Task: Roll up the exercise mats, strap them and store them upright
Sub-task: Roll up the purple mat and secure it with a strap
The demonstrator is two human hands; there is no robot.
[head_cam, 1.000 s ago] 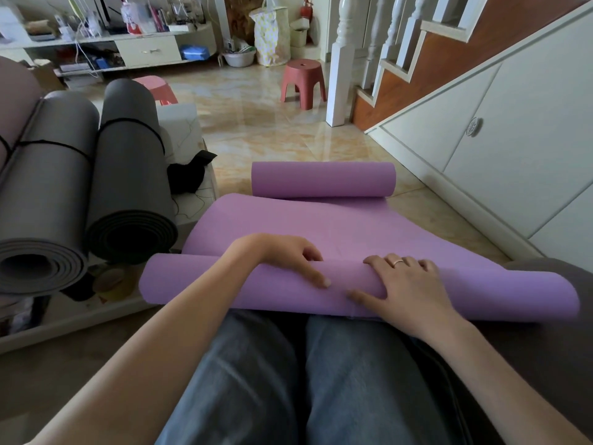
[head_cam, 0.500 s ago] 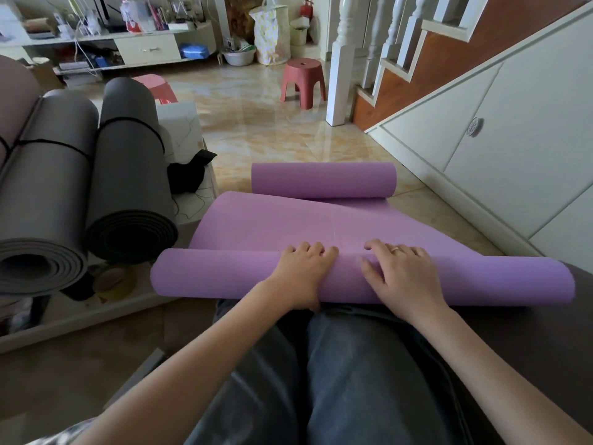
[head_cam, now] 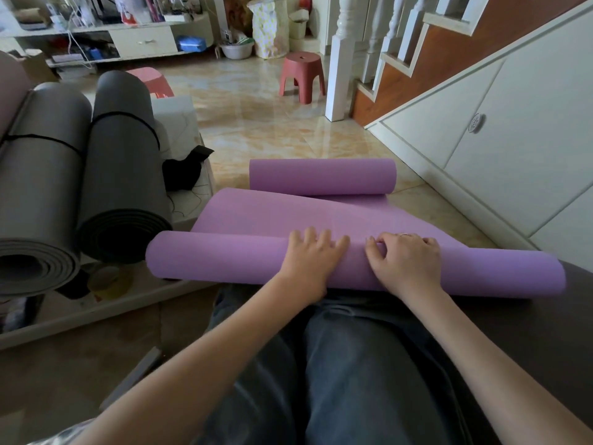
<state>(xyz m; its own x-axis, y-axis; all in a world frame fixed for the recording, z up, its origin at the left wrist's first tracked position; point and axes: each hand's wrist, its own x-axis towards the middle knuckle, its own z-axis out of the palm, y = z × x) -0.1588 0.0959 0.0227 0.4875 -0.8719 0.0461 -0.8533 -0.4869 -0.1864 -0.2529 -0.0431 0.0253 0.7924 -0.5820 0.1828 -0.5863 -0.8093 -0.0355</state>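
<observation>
Left hand (head_cam: 313,261) presses flat on the purple mat (head_cam: 353,268); right hand (head_cam: 406,263) curls fingertips over it. Uneven pushing could skew the roll, and the far curled end may spring loose.

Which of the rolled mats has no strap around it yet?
The purple mat, under both hands and curled at both ends. The two grey mats at left each carry a black strap.
</observation>
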